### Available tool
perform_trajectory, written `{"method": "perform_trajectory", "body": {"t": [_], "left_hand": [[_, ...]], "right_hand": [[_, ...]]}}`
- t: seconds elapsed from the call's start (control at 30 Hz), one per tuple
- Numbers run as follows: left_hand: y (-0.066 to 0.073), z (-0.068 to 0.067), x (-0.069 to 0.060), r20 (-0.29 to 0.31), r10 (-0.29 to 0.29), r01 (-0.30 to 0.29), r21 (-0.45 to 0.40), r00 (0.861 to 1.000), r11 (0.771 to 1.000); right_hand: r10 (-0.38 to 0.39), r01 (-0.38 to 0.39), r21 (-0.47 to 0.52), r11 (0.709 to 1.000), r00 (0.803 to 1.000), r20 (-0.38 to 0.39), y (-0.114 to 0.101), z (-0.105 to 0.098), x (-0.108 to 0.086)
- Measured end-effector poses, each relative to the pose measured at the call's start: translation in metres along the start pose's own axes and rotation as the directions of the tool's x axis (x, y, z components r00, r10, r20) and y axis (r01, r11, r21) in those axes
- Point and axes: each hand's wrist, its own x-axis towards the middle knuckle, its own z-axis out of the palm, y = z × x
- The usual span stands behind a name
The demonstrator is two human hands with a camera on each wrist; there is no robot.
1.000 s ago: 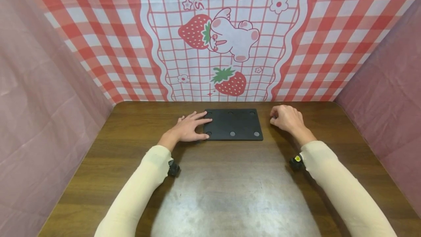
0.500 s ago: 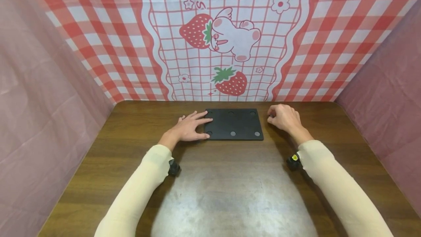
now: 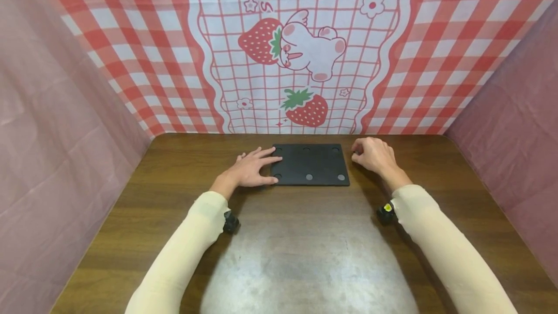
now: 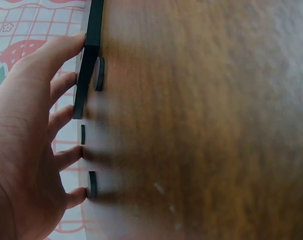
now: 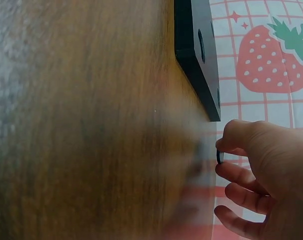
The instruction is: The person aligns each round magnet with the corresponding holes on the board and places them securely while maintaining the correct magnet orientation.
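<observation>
A flat, black rectangular board lies near the far edge of the brown wooden table; the left hand, fingers spread, touches its left edge. Just off its right edge, the right hand pinches a thin, dark, round disc between thumb and fingertip.

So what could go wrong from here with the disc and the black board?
The thin disc could slip, since the right hand seems to pinch it only by the fingertips. The left hand might nudge the loose discs close by it, or shift the black board it touches.
</observation>
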Motion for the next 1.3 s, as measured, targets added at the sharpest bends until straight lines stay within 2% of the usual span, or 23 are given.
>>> {"method": "perform_trajectory", "body": {"t": [0.2, 0.37, 0.53, 0.63, 0.87, 0.97, 1.1, 1.2, 1.3], "left_hand": [[0.007, -0.003, -0.003, 0.006, 0.001, -0.001, 0.032, 1.0, 0.999], [-0.01, 0.007, 0.007, -0.022, 0.024, -0.023, 0.011, 0.999, 1.0], [-0.015, 0.009, 0.009, -0.026, 0.035, -0.035, 0.008, 0.999, 0.999], [-0.01, 0.007, 0.006, -0.022, 0.023, -0.023, 0.004, 0.999, 1.0], [0.018, -0.008, -0.01, 0.003, 0.0, 0.0, 0.074, 1.0, 0.997], [0.019, -0.009, -0.009, 0.006, -0.005, 0.005, 0.083, 1.0, 0.997], [0.01, -0.004, -0.003, 0.0, 0.005, -0.005, 0.044, 1.0, 0.999], [-0.003, 0.004, 0.004, -0.012, 0.012, -0.012, 0.018, 1.0, 1.0], [-0.014, 0.009, 0.009, -0.022, 0.021, -0.02, 0.038, 1.0, 0.999]], "right_hand": [[0.002, -0.002, 0.006, 1.0, 1.0, -0.011, -0.001, 0.002, 0.002], [0.006, -0.005, 0.009, 1.0, 1.0, -0.01, -0.002, 0.003, 0.003], [0.008, -0.008, 0.008, 1.0, 1.0, -0.018, -0.004, 0.003, 0.004], [0.006, -0.006, 0.006, 1.0, 1.0, -0.022, -0.005, 0.003, 0.005], [-0.001, 0.001, 0.008, 1.0, 0.999, -0.038, -0.009, 0.002, 0.008], [-0.01, 0.01, 0.016, 1.0, 0.999, -0.043, -0.01, 0.002, 0.009], [-0.016, 0.017, 0.018, 1.0, 0.999, -0.043, -0.012, 0.003, 0.01], [-0.017, 0.017, 0.015, 1.0, 0.999, -0.043, -0.015, 0.003, 0.011], [-0.021, 0.022, 0.017, 1.0, 0.999, -0.045, -0.018, 0.003, 0.013]]}}
